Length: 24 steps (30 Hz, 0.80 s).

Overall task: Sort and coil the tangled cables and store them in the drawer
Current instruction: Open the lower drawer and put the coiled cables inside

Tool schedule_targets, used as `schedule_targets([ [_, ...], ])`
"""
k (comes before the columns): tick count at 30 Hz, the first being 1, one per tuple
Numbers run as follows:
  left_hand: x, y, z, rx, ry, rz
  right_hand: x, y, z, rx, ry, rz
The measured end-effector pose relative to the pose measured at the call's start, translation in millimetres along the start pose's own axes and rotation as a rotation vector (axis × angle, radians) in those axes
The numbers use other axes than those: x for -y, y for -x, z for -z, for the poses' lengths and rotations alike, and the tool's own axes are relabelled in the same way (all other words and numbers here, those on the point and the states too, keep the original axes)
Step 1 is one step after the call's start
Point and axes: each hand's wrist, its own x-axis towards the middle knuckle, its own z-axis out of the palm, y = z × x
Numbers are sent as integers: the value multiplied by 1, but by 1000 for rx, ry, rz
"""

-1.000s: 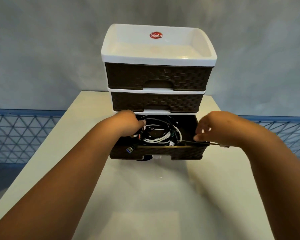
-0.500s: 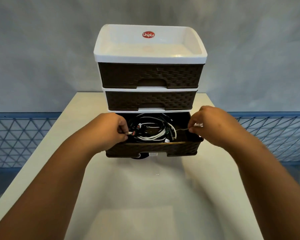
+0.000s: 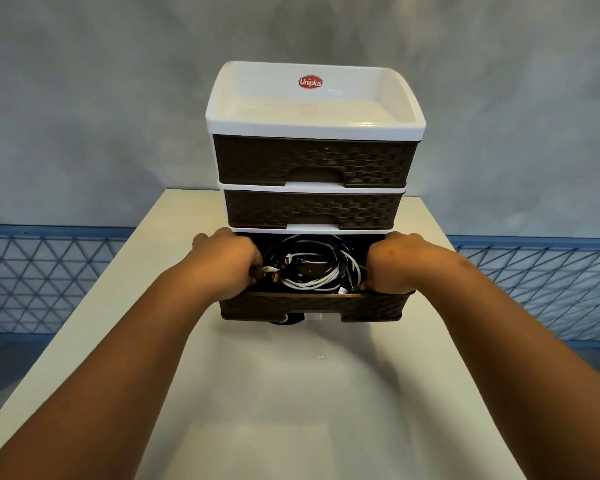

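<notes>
your left hand (image 3: 231,263) and right hand (image 3: 392,266) each grasp a front corner of the open bottom drawer (image 3: 312,306), fingers curled over its edge. the black and white cables (image 3: 312,268) lie coiled inside it, between your hands, on the table (image 3: 291,393).

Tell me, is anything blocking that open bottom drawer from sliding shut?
Possibly: both hands, left and right, reach into the bottom drawer, and the cables pile near its rim. Something dark shows beneath its front.
</notes>
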Motion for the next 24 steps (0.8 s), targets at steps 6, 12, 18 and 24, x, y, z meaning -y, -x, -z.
schedule_targets([
  [6,13,28,-17,-316,268,-17,-23,28,-29,-451,-731,-37],
  [12,14,61,-75,-340,1028,102,-12,49,-115,-562,-1251,-115],
  [18,7,44,-95,-416,1165,132,-1,35,-122,-595,-1223,-153],
  [24,5,10,-92,-515,944,233,-2,5,-102,-621,-1160,-257],
])
